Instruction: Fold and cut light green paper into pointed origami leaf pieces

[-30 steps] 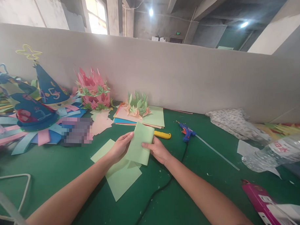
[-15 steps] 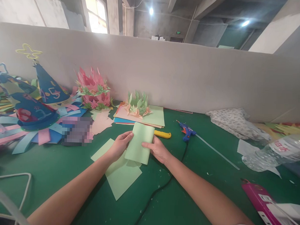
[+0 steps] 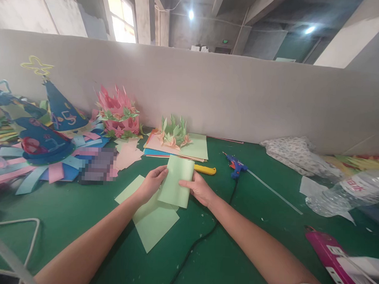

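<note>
Both hands hold a light green sheet of paper (image 3: 175, 183), folded over with a rounded bend along its right side, above the table. My left hand (image 3: 153, 183) pinches its left edge between thumb and fingers. On the right edge, my right hand (image 3: 200, 187) grips with the thumb lying across the front and the fingers behind, hidden. Below lie more light green paper sheets (image 3: 153, 230), flat and overlapping. Just beyond the right hand is a yellow utility knife (image 3: 206, 170), its left end covered by the held paper.
A blue glue gun (image 3: 236, 165) with a long glue stick lies right of the knife, its black cord running forward. Behind stand a green paper crown (image 3: 173, 132) on coloured sheets and a pink one (image 3: 117, 112). Blue cone hats (image 3: 64, 108) are left; a plastic bottle (image 3: 346, 195) and magenta power strip (image 3: 331, 259) right.
Hardly anything differs. The folded paper's right edge has shifted very slightly; both hands keep their grip in the same place.
</note>
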Demonstrator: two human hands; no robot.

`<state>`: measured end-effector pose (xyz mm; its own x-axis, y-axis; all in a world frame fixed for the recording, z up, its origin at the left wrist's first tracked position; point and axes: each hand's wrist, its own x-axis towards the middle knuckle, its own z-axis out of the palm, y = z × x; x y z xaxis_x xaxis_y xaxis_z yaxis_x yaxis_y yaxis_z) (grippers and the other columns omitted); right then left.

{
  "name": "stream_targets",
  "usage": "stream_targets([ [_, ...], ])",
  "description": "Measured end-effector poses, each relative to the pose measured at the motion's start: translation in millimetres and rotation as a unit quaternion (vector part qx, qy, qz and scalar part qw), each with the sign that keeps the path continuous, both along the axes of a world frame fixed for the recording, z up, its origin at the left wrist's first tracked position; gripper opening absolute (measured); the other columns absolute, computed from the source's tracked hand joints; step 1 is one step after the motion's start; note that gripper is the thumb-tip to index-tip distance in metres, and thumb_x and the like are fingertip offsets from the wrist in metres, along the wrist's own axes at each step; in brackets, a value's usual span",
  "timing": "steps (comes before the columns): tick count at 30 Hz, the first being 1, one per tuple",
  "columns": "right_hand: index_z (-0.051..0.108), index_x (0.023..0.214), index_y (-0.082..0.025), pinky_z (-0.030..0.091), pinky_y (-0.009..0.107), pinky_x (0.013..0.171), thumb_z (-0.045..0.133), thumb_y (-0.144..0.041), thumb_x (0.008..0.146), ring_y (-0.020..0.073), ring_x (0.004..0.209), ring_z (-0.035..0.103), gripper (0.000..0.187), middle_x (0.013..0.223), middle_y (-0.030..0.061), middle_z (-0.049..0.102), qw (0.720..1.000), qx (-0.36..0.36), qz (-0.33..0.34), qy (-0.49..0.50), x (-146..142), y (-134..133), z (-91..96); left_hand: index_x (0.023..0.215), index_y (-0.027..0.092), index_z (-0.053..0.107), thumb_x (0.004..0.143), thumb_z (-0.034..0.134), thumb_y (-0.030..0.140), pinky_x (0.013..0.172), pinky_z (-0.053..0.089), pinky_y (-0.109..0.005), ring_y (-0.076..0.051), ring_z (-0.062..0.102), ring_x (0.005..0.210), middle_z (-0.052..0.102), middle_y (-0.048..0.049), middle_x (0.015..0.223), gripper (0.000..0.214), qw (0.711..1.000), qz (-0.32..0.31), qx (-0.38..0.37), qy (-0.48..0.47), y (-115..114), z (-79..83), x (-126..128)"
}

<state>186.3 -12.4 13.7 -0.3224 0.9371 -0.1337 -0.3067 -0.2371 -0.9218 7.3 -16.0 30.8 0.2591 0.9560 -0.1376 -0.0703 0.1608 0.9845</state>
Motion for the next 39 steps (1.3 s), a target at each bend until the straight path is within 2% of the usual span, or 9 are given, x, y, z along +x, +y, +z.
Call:
stream_targets([
  [8,0.051,0.109,-0.020,0.049,0.038,0.085,0.074,-0.018,0.060,0.0255,0.102,0.059,0.054,0.110,0.0064,0.063,1.000,-0.001,-0.008,0.002,-1,0,-0.5,0.118,0.017,0.054,0.080,0.051,0.049,0.076,0.048,-0.034,-0.023,0.061,0.090,0.063,-0.0089,0.109,0.049,0.999,0.004,0.024,0.027,0,-2.1,0],
  [15,0.052,0.109,-0.020,0.049,0.040,0.086,0.074,-0.019,0.060,0.0261,0.103,0.058,0.054,0.112,0.0062,0.062,1.000,0.003,-0.013,-0.007,-1,0,-1.9,0.114,0.017,0.056,0.081,0.049,0.048,0.078,0.046,-0.033,-0.024,0.057,0.099,0.063,-0.0087,0.106,0.046,0.996,0.020,0.047,0.073,1,-1.6,1],
  [23,0.051,0.110,-0.020,0.049,0.040,0.085,0.074,-0.019,0.061,0.0262,0.103,0.058,0.054,0.112,0.0071,0.062,1.000,0.007,-0.013,-0.016,0,0,-2.4,0.110,0.017,0.058,0.082,0.046,0.047,0.074,0.046,-0.031,-0.021,0.057,0.090,0.061,-0.0077,0.104,0.042,0.991,0.026,0.067,0.111,1,-1.4,0],
  [28,0.051,0.109,-0.020,0.049,0.041,0.085,0.074,-0.020,0.060,0.0263,0.102,0.059,0.054,0.110,0.0064,0.062,1.000,0.007,-0.017,-0.022,-1,0,-2.3,0.106,0.019,0.060,0.085,0.041,0.043,0.071,0.045,-0.029,-0.018,0.055,0.083,0.057,-0.0058,0.096,0.037,0.981,0.035,0.111,0.156,4,-6.5,-1],
  [31,0.050,0.110,-0.020,0.049,0.041,0.086,0.075,-0.020,0.059,0.0257,0.100,0.059,0.056,0.110,0.0064,0.062,1.000,0.013,-0.019,-0.020,-2,0,-3.3,0.118,0.021,0.052,0.086,0.042,0.036,0.068,0.043,-0.028,-0.017,0.052,0.078,0.054,-0.0041,0.088,0.037,0.965,0.059,0.172,0.192,6,-11.5,-2],
  [34,0.041,0.121,-0.022,0.049,0.042,0.085,0.073,-0.025,0.063,0.0241,0.096,0.061,0.067,0.107,0.0067,0.063,0.999,0.022,-0.029,-0.026,-3,0,-6.4,0.127,0.022,0.040,0.085,0.042,0.027,0.063,0.041,-0.026,-0.015,0.047,0.070,0.049,-0.0013,0.079,0.042,0.938,0.084,0.240,0.237,9,-13.0,-5],
  [37,0.023,0.133,-0.026,0.049,0.040,0.085,0.069,-0.031,0.069,0.0212,0.097,0.060,0.079,0.113,0.0078,0.059,0.994,0.064,-0.055,-0.070,-2,1,-11.2,0.108,0.022,0.058,0.085,0.037,0.022,0.064,0.041,-0.027,-0.016,0.048,0.072,0.045,-0.0023,0.078,0.031,0.900,0.077,0.286,0.319,14,-9.8,-13],
  [39,0.018,0.137,-0.029,0.049,0.039,0.086,0.066,-0.033,0.072,0.0199,0.101,0.057,0.081,0.124,0.0086,0.051,0.980,0.131,-0.079,-0.127,-1,2,-13.1,0.094,0.021,0.065,0.085,0.035,0.021,0.066,0.042,-0.028,-0.017,0.050,0.075,0.045,-0.0033,0.077,0.032,0.879,0.074,0.279,0.379,16,-6.7,-19],
])
